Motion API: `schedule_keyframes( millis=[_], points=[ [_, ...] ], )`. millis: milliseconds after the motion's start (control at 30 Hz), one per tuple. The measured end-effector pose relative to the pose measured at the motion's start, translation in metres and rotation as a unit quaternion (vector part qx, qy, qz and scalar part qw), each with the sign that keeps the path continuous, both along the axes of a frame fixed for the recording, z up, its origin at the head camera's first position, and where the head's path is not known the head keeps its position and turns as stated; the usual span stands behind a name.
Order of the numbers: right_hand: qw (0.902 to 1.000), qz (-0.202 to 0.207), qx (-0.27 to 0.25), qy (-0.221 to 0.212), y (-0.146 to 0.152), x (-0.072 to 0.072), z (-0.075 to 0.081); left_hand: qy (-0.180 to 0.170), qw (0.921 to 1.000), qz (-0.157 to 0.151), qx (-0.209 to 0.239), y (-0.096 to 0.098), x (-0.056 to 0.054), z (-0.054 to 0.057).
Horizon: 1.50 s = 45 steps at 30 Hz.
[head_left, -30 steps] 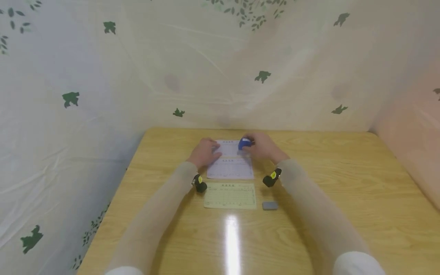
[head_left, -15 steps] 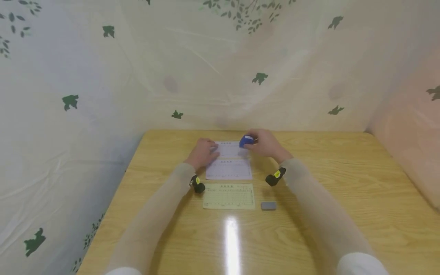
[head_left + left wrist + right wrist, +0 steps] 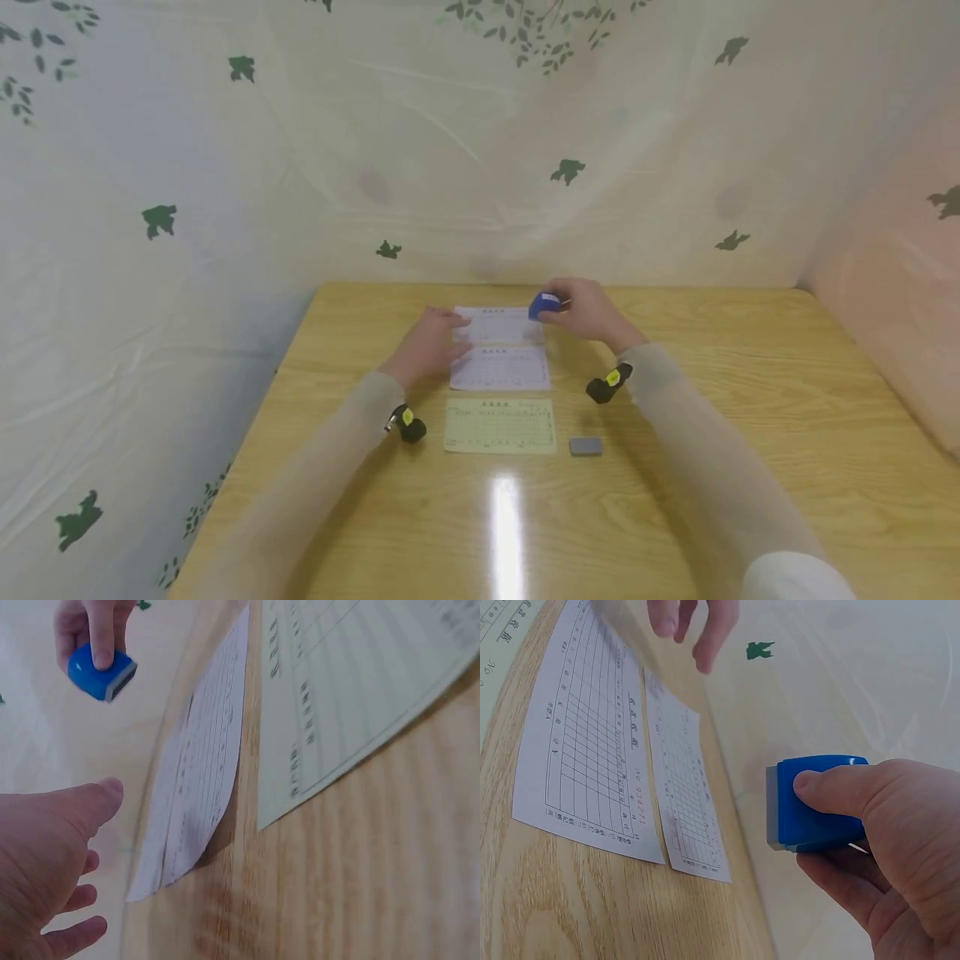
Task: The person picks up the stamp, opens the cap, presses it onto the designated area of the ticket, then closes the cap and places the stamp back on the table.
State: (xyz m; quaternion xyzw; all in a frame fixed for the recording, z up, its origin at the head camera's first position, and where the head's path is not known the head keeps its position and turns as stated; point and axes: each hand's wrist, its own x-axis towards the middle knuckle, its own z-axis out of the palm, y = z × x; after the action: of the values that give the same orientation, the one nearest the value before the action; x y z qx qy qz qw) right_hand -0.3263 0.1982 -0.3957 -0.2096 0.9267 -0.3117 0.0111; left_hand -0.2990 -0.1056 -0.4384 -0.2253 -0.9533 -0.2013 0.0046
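Observation:
My right hand (image 3: 592, 314) pinches a blue stamp (image 3: 821, 804) between thumb and fingers. In the right wrist view its grey base faces the forms and is held clear of them. Two white printed forms lie one behind the other: the far form (image 3: 498, 323) and the nearer form (image 3: 500, 369), which carries a red number. My left hand (image 3: 427, 343) hovers by their left edges, fingers apart and holding nothing. From the left wrist view, the left hand (image 3: 49, 862) looks raised off the paper, and the white sheets curl up at one edge.
A pale yellow-green form (image 3: 500, 427) lies nearer on the wooden table (image 3: 750, 400). Beside its right edge is a small grey rectangular block (image 3: 586, 447). A patterned cloth (image 3: 465, 150) hangs behind the table's back edge.
The left hand has drawn back left off the white forms. The right hand has lifted the stamp and moved slightly right, away from the far form.

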Motion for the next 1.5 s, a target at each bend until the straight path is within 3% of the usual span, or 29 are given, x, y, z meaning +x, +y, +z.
schedule_keyframes(
  millis=[300, 533, 800, 1233, 1500],
  points=[
    [0.9999, -0.015, 0.005, 0.005, 0.01, 0.004, 0.005, -0.018, 0.9994, -0.028, 0.01, 0.001, 0.046, 0.009],
    [0.9999, -0.013, 0.001, 0.007, 0.011, 0.006, 0.007, -0.011, 0.9994, -0.033, -0.007, 0.003, 0.065, 0.014],
    [0.9999, -0.01, 0.0, 0.008, 0.012, 0.008, 0.006, -0.002, 0.9992, -0.036, -0.016, 0.002, 0.072, 0.018],
    [0.9999, -0.008, -0.009, 0.002, 0.01, 0.014, 0.004, 0.018, 0.999, -0.037, -0.02, -0.007, 0.069, 0.0],
    [0.9999, -0.004, -0.009, -0.007, 0.009, 0.016, 0.004, -0.016, 0.9993, -0.024, -0.023, -0.008, 0.064, -0.005]
  ],
)
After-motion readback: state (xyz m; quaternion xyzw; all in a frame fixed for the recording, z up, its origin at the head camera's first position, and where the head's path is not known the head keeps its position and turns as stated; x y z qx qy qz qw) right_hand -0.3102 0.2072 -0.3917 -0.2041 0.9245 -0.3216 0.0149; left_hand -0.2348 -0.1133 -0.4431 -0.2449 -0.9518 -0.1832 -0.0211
